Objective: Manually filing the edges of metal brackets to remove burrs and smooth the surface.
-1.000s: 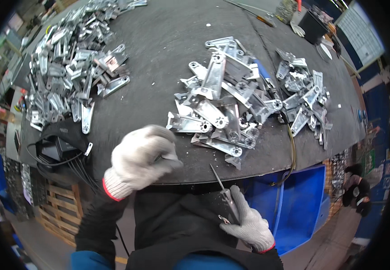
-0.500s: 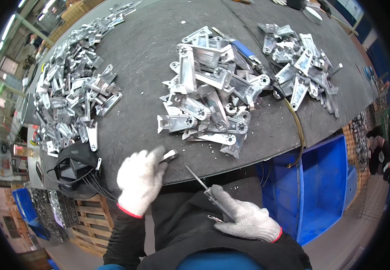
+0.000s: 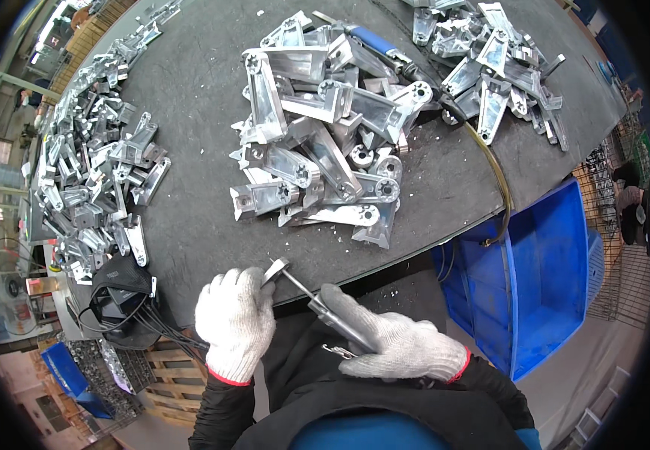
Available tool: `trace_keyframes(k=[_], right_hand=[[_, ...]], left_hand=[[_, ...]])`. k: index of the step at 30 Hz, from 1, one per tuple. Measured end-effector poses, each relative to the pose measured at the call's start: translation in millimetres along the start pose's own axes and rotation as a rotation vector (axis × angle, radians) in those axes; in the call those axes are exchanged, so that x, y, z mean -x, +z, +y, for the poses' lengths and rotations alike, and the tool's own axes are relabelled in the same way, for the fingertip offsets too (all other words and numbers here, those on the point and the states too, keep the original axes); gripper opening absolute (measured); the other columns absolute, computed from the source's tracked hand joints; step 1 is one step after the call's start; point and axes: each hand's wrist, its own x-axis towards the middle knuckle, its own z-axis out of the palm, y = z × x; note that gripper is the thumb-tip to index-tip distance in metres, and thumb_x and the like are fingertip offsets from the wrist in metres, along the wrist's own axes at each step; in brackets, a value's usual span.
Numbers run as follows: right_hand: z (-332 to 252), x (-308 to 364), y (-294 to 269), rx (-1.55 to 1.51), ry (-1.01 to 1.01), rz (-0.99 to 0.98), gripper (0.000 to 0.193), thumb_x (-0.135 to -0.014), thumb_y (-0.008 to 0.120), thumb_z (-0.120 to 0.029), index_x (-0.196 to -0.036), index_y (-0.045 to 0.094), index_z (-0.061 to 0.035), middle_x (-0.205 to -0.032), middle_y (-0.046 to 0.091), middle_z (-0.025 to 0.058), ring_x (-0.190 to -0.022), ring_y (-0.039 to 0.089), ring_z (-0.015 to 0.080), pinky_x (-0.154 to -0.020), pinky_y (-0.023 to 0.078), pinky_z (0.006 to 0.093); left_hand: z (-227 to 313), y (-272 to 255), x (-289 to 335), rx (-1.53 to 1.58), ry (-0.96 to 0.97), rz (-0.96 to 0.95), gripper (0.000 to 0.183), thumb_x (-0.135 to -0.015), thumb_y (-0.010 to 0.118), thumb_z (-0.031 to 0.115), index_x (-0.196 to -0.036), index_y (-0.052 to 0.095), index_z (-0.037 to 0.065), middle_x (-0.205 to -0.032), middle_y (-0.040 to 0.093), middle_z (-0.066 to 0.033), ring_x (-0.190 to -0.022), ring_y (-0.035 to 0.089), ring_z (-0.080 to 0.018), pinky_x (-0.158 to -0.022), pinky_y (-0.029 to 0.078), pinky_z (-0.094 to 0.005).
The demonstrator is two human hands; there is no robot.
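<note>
My left hand [image 3: 236, 319], in a white knitted glove with a red cuff, is closed on a small silver metal bracket [image 3: 277, 268] above the table's front edge. Most of the bracket is hidden by the fingers. In my right hand [image 3: 407, 346], gloved alike, is a slim deburring tool [image 3: 342, 322] with a grey handle and a thin metal rod. The rod points up and left, its tip meeting the bracket's end. Beyond my hands, a heap of larger cast metal brackets [image 3: 325, 161] lies on the dark tabletop [image 3: 197, 225].
Small metal parts [image 3: 88, 176] are piled at left, more brackets [image 3: 494, 67] at far right. A blue-handled air tool [image 3: 374, 41] leans by the middle heap, near a yellowish hose [image 3: 501, 176]. A black bag with cables [image 3: 122, 292] sits at left; blue bins [image 3: 546, 277] stand below right.
My right hand has brought the tool up and left, so its tip now meets the bracket. The view has shifted, and the heaps sit further left and higher.
</note>
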Motion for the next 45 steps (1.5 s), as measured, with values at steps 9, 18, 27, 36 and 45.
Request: trace_keyframes(k=[9, 18, 27, 36, 45], right_hand=[[2.2, -12.3, 31.3, -0.285, 0.109, 0.169, 0.103, -0.095, 0.068, -0.013, -0.173, 0.004, -0.0285, -0.092, 0.071, 0.0161, -0.064, 0.068, 0.0248, -0.058, 0.059, 0.0391], [-49.7, -6.1, 3.1, 0.783, 0.186, 0.06, 0.075, -0.1, 0.062, -0.023, -0.168, 0.03, -0.0232, -0.082, 0.069, 0.0214, -0.059, 0.07, 0.0382, -0.049, 0.055, 0.0534], [-44.1, 16.3, -1.8, 0.586, 0.231, 0.095, 0.091, -0.088, 0.077, -0.032, -0.166, 0.033, -0.0173, -0.12, 0.071, 0.0256, -0.104, 0.073, 0.0424, -0.09, 0.061, 0.0486], [-50.2, -6.5, 11.1, 0.531, 0.279, 0.123, 0.086, -0.09, 0.071, -0.017, -0.167, 0.033, -0.0153, -0.13, 0.07, 0.0251, -0.113, 0.07, 0.0428, -0.094, 0.057, 0.0467], [-56.0, -10.7, 1.2, 0.534, 0.407, 0.046, 0.087, -0.09, 0.07, -0.02, -0.168, 0.031, -0.0163, -0.136, 0.065, 0.0239, -0.119, 0.068, 0.0427, -0.098, 0.056, 0.0452]], left_hand=[[5.5, -0.1, -3.2, -0.052, 0.013, -0.042, 0.019, -0.081, 0.08, 0.016, -0.096, 0.069, 0.013, -0.089, 0.065, -0.0054, -0.089, 0.065, -0.0293, -0.082, 0.05, -0.0419], [5.1, -3.9, 0.5, -0.075, 0.029, -0.011, 0.022, -0.078, 0.081, 0.016, -0.095, 0.068, 0.014, -0.086, 0.061, -0.0052, -0.084, 0.06, -0.03, -0.076, 0.046, -0.0429], [-47.3, -11.8, -83.0, 0.497, -0.48, 0.352, 0.03, -0.1, 0.073, 0.034, -0.108, 0.075, 0.005, -0.088, 0.075, -0.0113, -0.075, 0.073, -0.0237, -0.071, 0.056, -0.0372], [-27.8, -6.9, -209.1, 0.267, -0.217, 0.101, 0.036, -0.102, 0.065, 0.043, -0.128, 0.073, 0.02, -0.118, 0.07, -0.0127, -0.106, 0.069, -0.0367, -0.096, 0.057, -0.0483], [-107.0, 19.8, -163.3, 0.023, -0.078, 0.558, 0.032, -0.086, 0.067, 0.004, -0.116, 0.073, 0.015, -0.102, 0.075, -0.0067, -0.09, 0.073, -0.0273, -0.076, 0.06, -0.0401]])
